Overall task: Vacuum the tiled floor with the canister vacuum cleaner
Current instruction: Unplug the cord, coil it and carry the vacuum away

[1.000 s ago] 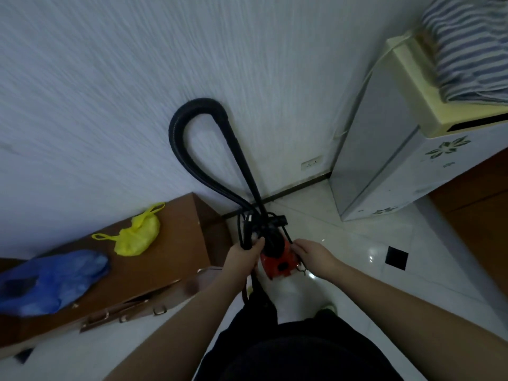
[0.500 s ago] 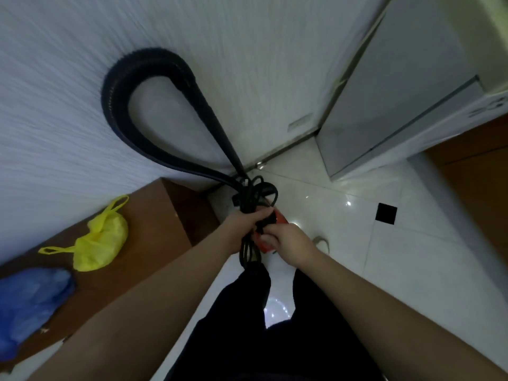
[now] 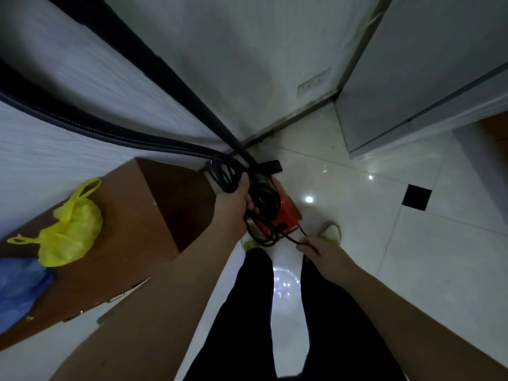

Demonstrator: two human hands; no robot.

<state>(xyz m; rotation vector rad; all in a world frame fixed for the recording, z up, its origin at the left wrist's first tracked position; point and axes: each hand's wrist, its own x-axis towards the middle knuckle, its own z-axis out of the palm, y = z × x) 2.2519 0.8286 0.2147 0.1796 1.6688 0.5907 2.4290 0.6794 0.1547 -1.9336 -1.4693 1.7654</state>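
**Two hands on the cord, canister not yet free to roll**

Far left of frame: blue bag (image 3: pixel 19 287) and yellow bag (image 3: pixel 70 235) lie on a brown tabletop (image 3: pixel 132 229); its corner edge sits just beside the vacuum, so little swing room on that side.

Upper left to centre: black hose (image 3: pixel 82 127) and wand (image 3: pixel 176 86) run diagonally down toward the canister. Hose looks ribbed and bendy; wand looks stiff, likely the better place to steer from.

Centre: left hand (image 3: pixel 233 202) is closed around a bundle of black cord (image 3: pixel 222 174) loops, right against the red canister vacuum (image 3: pixel 283 213), which stands on the tiled floor (image 3: pixel 412 257) near the wall corner. Cord is limp and tangle-prone; canister looks like hard plastic, compact, probably light enough to drag by the hose, though a top handle would be safer. None clearly visible.

Centre right: right hand (image 3: pixel 321 251) pinches a loose strand of the cord low down, near the shoes (image 3: pixel 330 229). Trip risk if the loops drop by the feet.

Right: glossy floor is open, best room for moving. White cabinet (image 3: pixel 426 78) blocks the upper right; wall socket (image 3: pixel 313 82) sits just left of it.
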